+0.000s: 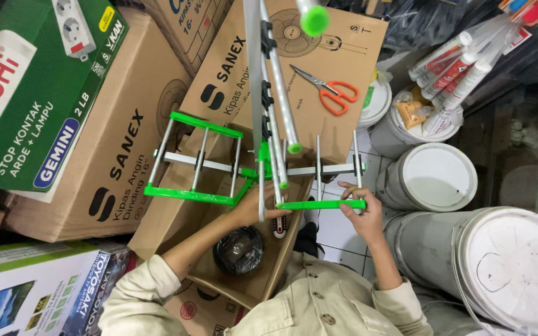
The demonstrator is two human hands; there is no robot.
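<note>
Several large brown cardboard boxes (pixel 129 143) fill the left and centre, stacked and leaning against one another, with a green box (pixel 29 93) lying on top at the upper left. At the right stand big white-lidded buckets (pixel 512 267), a smaller one (pixel 437 177) just beside the largest, and another behind it holding white sealant tubes (pixel 449 68) with red labels. Below centre, an open cardboard box (pixel 244 274) holds a round dark part wrapped in clear plastic (pixel 239 250).

Above that open box the person holds an antenna (pixel 263 168) made of silver metal rods and bright green plastic bars. Its long boom runs up towards the camera, ending in a green cap (pixel 314 20), while its crosswise arm spreads left and right over the boxes; a green rectangular frame (pixel 197 162) forms its left end.

Left hand (pixel 259 208): the fingers are curled around the antenna's central stem, just beneath the green joint, gripping it. Right hand (pixel 359 208): thumb and fingertips pinch the right end of a short green bar (pixel 322 204) at the antenna's lower right side. Both sleeves are cream-coloured.

Orange-handled scissors (pixel 330 90) lie closed on the top box, well apart from both hands. A white socket strip (pixel 73 28) rests on the green box.
</note>
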